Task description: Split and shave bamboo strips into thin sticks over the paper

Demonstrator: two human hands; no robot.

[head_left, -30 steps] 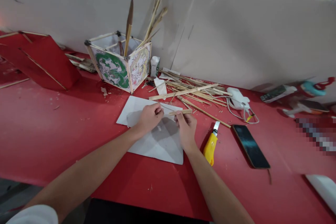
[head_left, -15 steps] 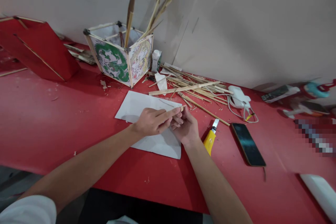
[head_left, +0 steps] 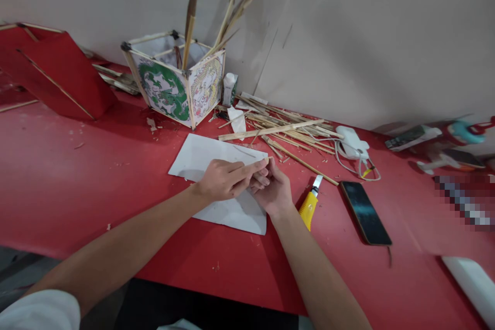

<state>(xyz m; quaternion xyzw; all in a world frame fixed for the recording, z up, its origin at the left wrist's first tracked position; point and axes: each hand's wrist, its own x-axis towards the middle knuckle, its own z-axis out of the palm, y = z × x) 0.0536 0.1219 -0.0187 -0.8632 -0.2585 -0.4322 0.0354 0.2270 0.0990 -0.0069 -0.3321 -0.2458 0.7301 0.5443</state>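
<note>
My left hand (head_left: 228,179) and my right hand (head_left: 274,188) meet above a white sheet (head_left: 240,214) lying on the red table. A small pale piece of wood (head_left: 269,158) shows between their fingertips, mostly hidden by the fingers. Both hands have their fingers closed on it. To the right of my right hand lies a yellow cutter (head_left: 308,209) with its blade out. Behind the hands is a pile of thin bamboo sticks (head_left: 286,128).
A lantern frame with dragon pictures (head_left: 166,90) holds upright sticks at the back, beside a small carton (head_left: 229,88). A red lantern (head_left: 65,75) stands left. A phone (head_left: 366,213) and a white charger with cable (head_left: 352,143) lie right.
The fingertips have shifted slightly, and less of the small wood piece shows between them. Both arms stay nearly in place.
</note>
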